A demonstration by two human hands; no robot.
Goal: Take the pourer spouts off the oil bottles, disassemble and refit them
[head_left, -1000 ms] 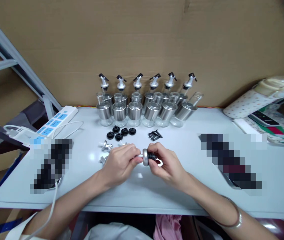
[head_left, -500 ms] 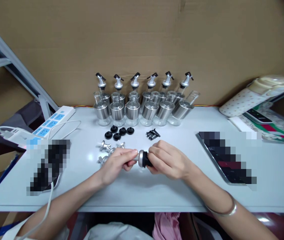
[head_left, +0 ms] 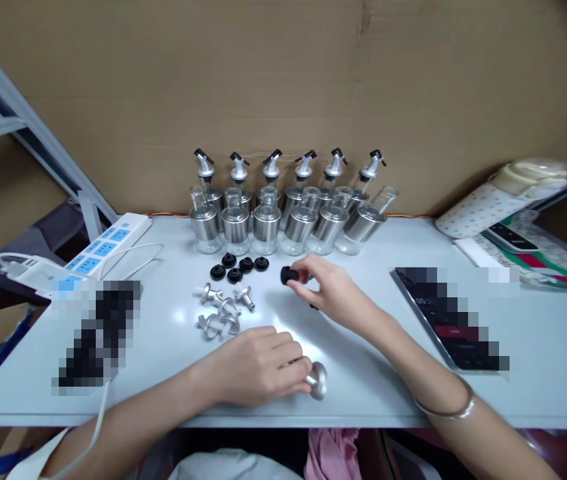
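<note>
My left hand (head_left: 266, 367) is closed around a silver pourer spout (head_left: 318, 381), its round flange sticking out to the right, low over the table's front. Farther back, my right hand (head_left: 330, 290) pinches a short black cylindrical piece (head_left: 290, 275) between thumb and fingers. Small black levers that lay around there are mostly hidden behind this hand. Several loose silver spouts (head_left: 228, 307) lie left of centre. Behind them are several black ribbed stoppers (head_left: 234, 275).
A front row of open-necked glass bottles (head_left: 266, 223) with steel sleeves stands before a back row topped with pourers (head_left: 304, 165). A power strip (head_left: 136, 223) and phone (head_left: 100, 333) lie left. To the right are another phone (head_left: 443, 320) and a tilted flask (head_left: 478, 207).
My hands have parted, and the silver spout is apart from the black piece. The left hand moved right and nearer with the spout; the right moved back with the black piece.
</note>
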